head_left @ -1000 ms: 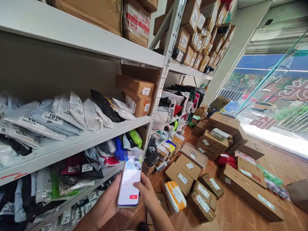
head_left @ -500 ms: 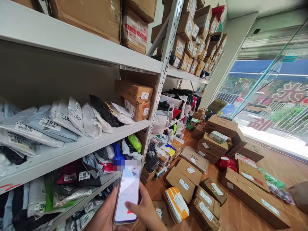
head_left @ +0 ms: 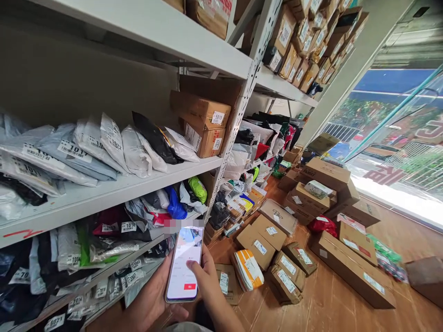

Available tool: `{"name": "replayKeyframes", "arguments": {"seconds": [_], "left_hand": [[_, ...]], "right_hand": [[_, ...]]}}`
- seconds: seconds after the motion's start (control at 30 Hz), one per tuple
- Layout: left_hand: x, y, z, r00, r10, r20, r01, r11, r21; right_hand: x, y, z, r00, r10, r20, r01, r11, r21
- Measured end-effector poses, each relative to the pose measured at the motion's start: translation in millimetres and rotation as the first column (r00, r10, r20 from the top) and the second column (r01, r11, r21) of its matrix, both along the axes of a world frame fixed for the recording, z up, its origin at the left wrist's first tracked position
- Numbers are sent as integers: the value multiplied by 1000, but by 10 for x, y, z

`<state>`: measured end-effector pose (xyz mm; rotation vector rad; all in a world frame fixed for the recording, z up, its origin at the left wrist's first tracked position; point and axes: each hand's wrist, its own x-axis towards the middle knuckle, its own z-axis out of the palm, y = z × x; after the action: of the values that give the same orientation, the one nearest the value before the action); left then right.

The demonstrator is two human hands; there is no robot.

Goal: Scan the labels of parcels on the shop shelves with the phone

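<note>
The left hand [head_left: 155, 287] holds a phone [head_left: 179, 265] at seven o'clock; the right hand [head_left: 210, 273] has its thumb [head_left: 194, 268] over it.

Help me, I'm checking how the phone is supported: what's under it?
The left hand holds the phone from its left side; fingers show below its bottom edge. The phone hides its back, so whether the right hand also supports it there cannot be seen.

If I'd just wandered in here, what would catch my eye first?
Probably the lit phone at bottom centre, held in the left hand, with the right hand over its right edge. Next might be the white shelf on the left, crowded with numbered bags. On the floor to the right, an orange-and-white parcel and a red bag stand out among cardboard boxes.
</note>
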<state>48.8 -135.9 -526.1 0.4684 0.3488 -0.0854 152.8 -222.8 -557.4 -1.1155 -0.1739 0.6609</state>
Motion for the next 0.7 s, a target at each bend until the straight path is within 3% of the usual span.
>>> {"name": "replayKeyframes", "arguments": {"seconds": [0.23, 0.47, 0.7], "left_hand": [[-47, -24, 41, 995, 89, -38, -82, 984, 159], [-43, -91, 85, 988, 142, -57, -127, 970, 205], [-48, -98, 42, 994, 104, -45, -95, 981, 167]], "right_hand": [[35, 68, 194, 999, 32, -18, -32, 999, -18], [22, 68, 235, 1000, 11, -2, -11, 1000, -21], [-18, 17, 248, 992, 1, 125, 12, 995, -99]]}}
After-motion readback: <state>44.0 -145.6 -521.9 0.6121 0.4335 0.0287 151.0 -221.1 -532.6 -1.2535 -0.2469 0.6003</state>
